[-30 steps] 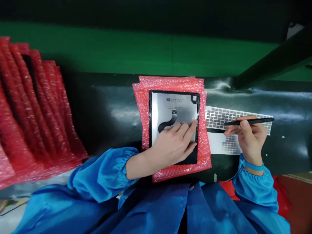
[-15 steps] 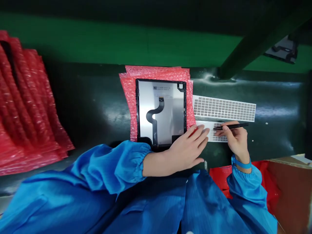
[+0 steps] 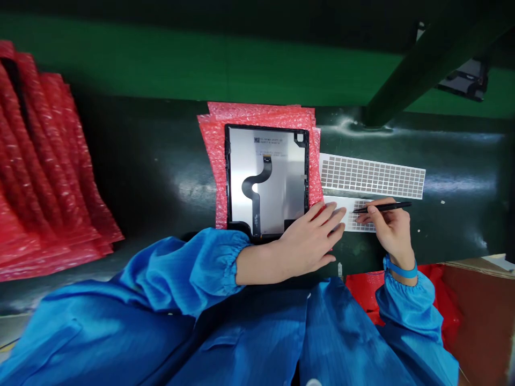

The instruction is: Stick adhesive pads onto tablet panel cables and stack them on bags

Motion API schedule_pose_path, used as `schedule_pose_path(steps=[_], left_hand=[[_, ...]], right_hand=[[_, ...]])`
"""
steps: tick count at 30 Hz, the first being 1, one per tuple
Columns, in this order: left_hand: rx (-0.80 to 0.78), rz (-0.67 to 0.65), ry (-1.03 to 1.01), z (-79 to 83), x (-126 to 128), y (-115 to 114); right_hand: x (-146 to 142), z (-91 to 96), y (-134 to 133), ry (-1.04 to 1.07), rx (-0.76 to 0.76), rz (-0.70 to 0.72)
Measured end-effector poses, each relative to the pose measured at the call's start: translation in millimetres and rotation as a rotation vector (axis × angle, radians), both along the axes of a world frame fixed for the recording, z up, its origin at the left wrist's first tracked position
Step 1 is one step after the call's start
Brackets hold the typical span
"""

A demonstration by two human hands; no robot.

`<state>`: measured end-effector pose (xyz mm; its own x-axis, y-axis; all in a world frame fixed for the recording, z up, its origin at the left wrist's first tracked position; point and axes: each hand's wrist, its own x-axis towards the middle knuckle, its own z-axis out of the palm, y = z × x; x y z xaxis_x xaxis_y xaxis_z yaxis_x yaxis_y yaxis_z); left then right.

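A tablet screen panel lies back side up, showing a silver plate and a black flex cable, on a pile of red bubble-wrap bags. My left hand rests flat with fingers stretched out over the panel's lower right corner and onto a white sticker sheet. My right hand pinches black tweezers, their tip touching that same sheet. A longer sheet of small grey stickers lies just behind it.
A large stack of red bubble-wrap bags leans at the left. The dark work mat borders a green belt at the back. A dark frame post slants at the upper right. More red wrap lies near my right sleeve.
My left hand slid off the middle of the panel to its lower right corner and the small sheet. My right hand brought the tweezers down from the long sheet onto the small one.
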<state>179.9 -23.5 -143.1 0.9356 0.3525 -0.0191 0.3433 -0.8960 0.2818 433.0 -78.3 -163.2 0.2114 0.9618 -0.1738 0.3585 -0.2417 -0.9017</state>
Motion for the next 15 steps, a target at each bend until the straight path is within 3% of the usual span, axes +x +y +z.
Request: schedule_pose_path(steps=[7, 15], left_hand=[[-0.002, -0.007, 0.01, 2.2, -0.9, 0.6], [0.027, -0.002, -0.005, 0.1, 4.8, -1.4]], right_hand=[[0.0, 2.4, 3.9, 0.022, -0.023, 0.0], [2.8, 8.6, 12.9, 0.291, 0.005, -0.124]])
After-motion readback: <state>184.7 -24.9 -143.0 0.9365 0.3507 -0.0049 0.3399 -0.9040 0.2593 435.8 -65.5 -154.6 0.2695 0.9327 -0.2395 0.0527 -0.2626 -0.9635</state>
